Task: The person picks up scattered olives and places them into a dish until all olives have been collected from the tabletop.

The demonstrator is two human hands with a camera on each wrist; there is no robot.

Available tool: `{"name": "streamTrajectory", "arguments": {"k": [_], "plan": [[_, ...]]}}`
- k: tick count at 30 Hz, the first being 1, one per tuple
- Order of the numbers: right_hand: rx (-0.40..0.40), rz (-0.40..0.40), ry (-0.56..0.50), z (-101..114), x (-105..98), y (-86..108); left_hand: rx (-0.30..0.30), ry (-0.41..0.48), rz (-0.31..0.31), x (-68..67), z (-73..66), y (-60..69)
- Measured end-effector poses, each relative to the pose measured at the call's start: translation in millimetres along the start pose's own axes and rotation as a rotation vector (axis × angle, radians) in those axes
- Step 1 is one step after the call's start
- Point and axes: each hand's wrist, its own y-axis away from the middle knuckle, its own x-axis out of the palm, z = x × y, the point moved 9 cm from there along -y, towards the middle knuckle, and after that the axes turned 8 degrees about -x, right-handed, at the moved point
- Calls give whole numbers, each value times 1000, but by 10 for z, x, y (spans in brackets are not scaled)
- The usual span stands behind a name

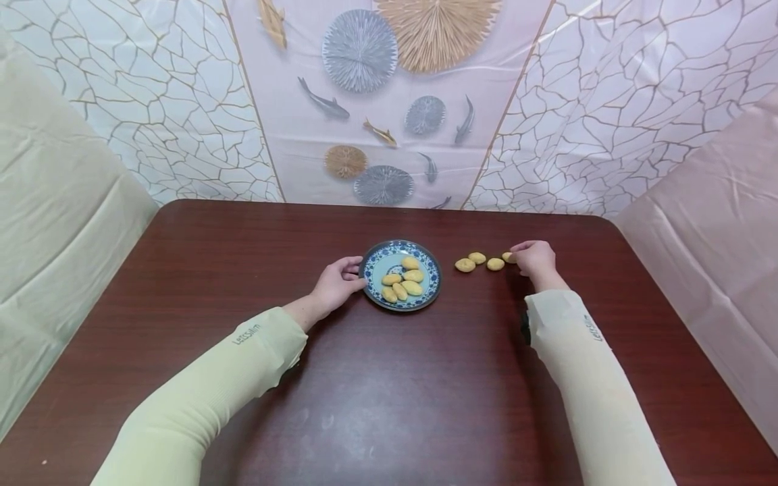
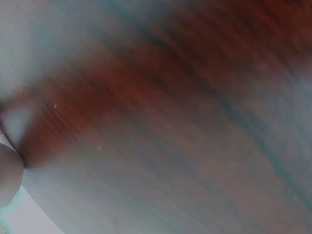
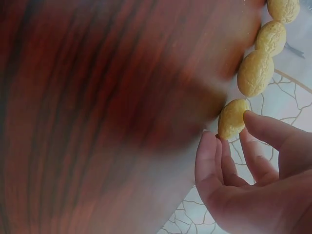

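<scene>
A round plate [image 1: 374,297] with a blue floral rim carries several small yellow potatoes [image 1: 412,288]. At its left edge, my left hand [image 1: 335,287] touches the rim with thumb and fingers spread apart. To the right of the plate, my right hand [image 1: 536,261] pinches the rightmost loose potato [image 3: 232,119] between thumb and fingertips. Three more loose potatoes [image 3: 256,74] lie close by in a row, seen in the right wrist view beyond the pinched one. Only one fingertip [image 2: 9,175] and a bit of the plate enter the left wrist view.
Both hands work over a dark reddish-brown wooden table [image 1: 377,391]. Behind it hangs a patterned cloth [image 1: 383,101] with fish and round motifs. Pale cloth [image 1: 55,202] borders the left side, and more pale cloth [image 1: 711,236] borders the right.
</scene>
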Motion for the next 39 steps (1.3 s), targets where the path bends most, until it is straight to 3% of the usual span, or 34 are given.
{"name": "streamTrajectory", "arguments": {"k": [24,39], "plan": [[16,-2,-27,-92,-47,7,-6,7,2,3,3,-2],[79,20,-291,-123,-34,105,7,-7,-2,6,-3,1]]}}
